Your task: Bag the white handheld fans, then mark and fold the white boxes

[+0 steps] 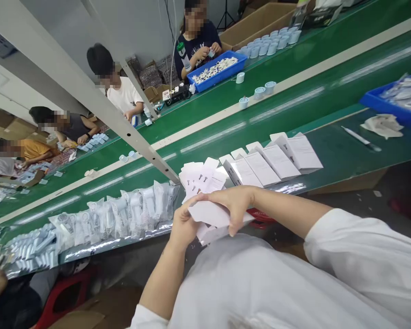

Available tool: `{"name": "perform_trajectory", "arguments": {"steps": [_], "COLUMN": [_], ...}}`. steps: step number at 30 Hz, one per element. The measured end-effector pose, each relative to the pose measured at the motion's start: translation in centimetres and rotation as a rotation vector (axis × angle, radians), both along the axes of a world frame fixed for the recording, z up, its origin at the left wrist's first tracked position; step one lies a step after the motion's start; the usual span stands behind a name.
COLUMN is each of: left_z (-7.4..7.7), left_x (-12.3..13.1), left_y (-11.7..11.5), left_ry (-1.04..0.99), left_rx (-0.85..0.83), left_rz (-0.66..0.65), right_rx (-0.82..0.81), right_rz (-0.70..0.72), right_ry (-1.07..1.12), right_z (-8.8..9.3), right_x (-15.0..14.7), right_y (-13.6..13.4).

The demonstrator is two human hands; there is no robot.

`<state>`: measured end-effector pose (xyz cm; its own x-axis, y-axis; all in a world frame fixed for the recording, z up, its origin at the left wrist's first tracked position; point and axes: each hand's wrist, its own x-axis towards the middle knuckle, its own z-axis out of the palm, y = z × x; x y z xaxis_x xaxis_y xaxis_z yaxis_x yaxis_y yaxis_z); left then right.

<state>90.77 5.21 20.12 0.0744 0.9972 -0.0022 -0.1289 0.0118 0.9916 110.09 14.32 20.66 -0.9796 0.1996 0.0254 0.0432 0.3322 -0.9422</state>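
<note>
The left hand (184, 225) and right hand (233, 204) curl their fingers firmly around a flattened white card box (209, 215) just off the green conveyor belt (339, 137); thin and light, it likely creases, so hold its edges.

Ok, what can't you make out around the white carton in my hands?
Head view:
White carton underside: hidden by the left hand and right hand.
Print on the stacked white boxes: too small.
Contents of plastic bags: blurred by glare.
Blue tray: cut off by the right edge.
</note>
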Motion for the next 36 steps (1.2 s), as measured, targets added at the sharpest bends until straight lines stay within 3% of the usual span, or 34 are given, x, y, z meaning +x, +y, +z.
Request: {"name": "perform_trajectory", "arguments": {"steps": [3,5,8,11,13,17,19,21,23,25,28,30,32,36], "left_z": [0.3,0.7,1.4,1.4,0.8,-1.0,-1.6,-1.9,-2.0,-1.8,-1.1,-0.5,0.0,0.2], "left_x": [0.1,0.3,0.2,-1.2,-2.6,-3.9,-3.5,-2.7,-1.9,-1.7,-2.6,-3.5,-4.0,-3.0], "left_y": [-0.3,-0.5,-0.8,-0.8,-0.5,0.1,0.3,0.4,0.2,-0.2,-0.8,-0.8,-0.6,-0.5], "left_ry": [-0.207,-0.313,-0.344,-0.359,-0.373,-0.243,-0.114,-0.061,-0.116,-0.145,-0.015,0.01,-0.063,-0.253], "left_rx": [-0.129,-0.201,-0.184,-0.124,-0.111,-0.095,-0.048,0.004,-0.012,-0.036,0.041,0.067,0.038,-0.022], "left_rz": [0.322,0.449,0.373,0.141,0.05,-0.027,0.059,0.251,0.422,0.486,0.309,0.113,-0.005,0.039], "right_rx": [0.335,0.583,0.786,0.731,0.626,0.466,0.443,0.472,0.508,0.532,0.556,0.519,0.469,0.47], "right_rz": [-0.335,-0.437,-0.481,-0.49,-0.393,-0.176,-0.156,-0.237,-0.403,-0.614,-0.854,-0.888,-0.851,-0.793], "right_ry": [0.11,0.185,0.231,0.285,0.305,0.213,0.147,0.115,0.118,0.167,0.312,0.367,0.382,0.408], "right_z": [1.6,2.4,2.3,1.5,1.2,1.7,2.1,2.2,1.6,0.4,-1.6,-2.3,-2.4,-2.0], "right_x": [0.2,-0.2,-1.3,-2.1,-2.3,-2.7,-3.0,-3.5,-4.1,-4.8,-5.6,-5.8,-5.6,-5.2], "right_y": [-2.2,-3.9,-4.9,-3.9,-2.7,-0.8,-0.7,-1.5,-3.2,-5.2,-7.0,-7.3,-7.3,-7.6]}}
